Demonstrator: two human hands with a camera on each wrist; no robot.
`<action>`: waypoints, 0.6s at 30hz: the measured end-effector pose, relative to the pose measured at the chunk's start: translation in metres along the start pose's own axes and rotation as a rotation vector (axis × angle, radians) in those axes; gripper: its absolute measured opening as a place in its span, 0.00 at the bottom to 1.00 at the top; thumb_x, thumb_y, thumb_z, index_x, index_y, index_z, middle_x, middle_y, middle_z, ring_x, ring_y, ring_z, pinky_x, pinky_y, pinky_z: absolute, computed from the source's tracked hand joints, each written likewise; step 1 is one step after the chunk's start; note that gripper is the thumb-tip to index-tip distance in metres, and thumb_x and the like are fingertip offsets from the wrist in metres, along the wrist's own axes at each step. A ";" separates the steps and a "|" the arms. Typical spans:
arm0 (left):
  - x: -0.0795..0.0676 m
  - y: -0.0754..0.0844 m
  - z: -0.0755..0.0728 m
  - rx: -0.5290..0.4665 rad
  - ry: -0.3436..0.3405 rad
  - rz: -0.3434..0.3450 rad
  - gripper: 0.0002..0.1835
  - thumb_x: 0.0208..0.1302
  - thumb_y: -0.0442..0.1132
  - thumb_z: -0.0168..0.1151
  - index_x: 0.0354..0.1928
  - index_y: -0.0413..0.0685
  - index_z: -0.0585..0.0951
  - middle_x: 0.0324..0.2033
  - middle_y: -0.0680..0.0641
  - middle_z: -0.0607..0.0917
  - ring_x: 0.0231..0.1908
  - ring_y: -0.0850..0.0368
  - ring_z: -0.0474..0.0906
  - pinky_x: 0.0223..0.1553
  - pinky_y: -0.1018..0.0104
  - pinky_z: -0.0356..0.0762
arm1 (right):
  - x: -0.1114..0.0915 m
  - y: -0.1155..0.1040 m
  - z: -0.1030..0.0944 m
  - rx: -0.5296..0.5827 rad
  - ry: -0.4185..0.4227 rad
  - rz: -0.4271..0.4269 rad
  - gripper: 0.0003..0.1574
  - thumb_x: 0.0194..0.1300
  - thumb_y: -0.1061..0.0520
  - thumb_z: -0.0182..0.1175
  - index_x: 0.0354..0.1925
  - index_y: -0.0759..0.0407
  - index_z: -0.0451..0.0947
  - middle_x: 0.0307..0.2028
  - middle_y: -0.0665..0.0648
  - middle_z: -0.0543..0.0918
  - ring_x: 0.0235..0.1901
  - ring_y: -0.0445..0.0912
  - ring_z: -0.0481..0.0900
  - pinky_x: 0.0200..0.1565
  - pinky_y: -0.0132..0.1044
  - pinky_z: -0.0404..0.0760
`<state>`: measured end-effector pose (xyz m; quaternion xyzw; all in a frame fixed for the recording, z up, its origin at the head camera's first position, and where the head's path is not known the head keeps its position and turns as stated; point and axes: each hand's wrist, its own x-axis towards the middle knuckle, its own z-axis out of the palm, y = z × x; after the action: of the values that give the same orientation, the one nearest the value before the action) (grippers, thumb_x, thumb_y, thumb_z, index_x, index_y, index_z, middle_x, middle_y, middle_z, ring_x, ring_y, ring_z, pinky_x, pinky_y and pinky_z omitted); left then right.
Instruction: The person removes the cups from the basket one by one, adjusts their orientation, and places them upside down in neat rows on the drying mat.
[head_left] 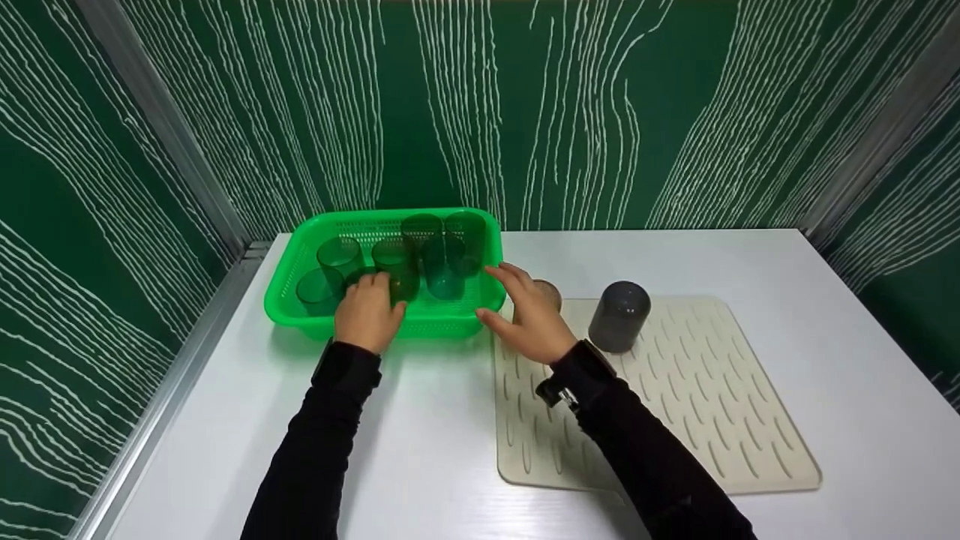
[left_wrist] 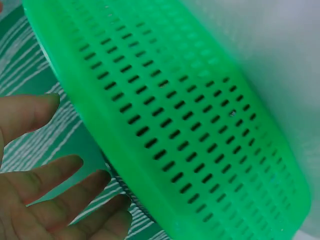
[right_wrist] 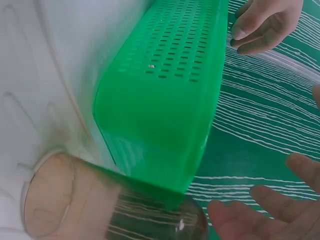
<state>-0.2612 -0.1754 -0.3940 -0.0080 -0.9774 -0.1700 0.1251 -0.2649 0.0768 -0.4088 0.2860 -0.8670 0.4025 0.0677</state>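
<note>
My left hand (head_left: pixel 369 315) reaches over the front rim of a green plastic basket (head_left: pixel 279 296), fingers loosely bent above the cups inside. In the left wrist view nothing lies between its spread fingers and thumb. The basket holds several see-through cups, among them a greenish cup (head_left: pixel 340 256) and a blue cup (head_left: pixel 445 283). At the basket's right end, my right hand (head_left: pixel 534 324) has thumb and fingers apart, holding nothing. Just beside it a brownish clear cup (right_wrist: pixel 90 200) stands upside down on the mat, partly hidden by that hand in the head view.
A dark grey cup (head_left: pixel 620 316) stands upside down on a cream drying mat (head_left: pixel 720 390), right of the right hand. Basket and mat sit side by side on a white table (head_left: pixel 427 435). Green walls (head_left: pixel 570 112) with white lines rise behind and at the sides.
</note>
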 end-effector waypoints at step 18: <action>0.015 -0.010 0.008 0.140 0.009 -0.043 0.07 0.68 0.34 0.59 0.33 0.40 0.84 0.33 0.36 0.87 0.34 0.39 0.85 0.33 0.48 0.84 | 0.034 -0.006 0.028 -0.077 -0.123 0.103 0.42 0.71 0.41 0.56 0.75 0.51 0.54 0.76 0.62 0.52 0.74 0.56 0.59 0.69 0.50 0.67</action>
<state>-0.2784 -0.1828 -0.4012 0.0224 -0.9863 -0.1040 0.1262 -0.2867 0.0380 -0.4112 0.2626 -0.8979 0.3532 0.0044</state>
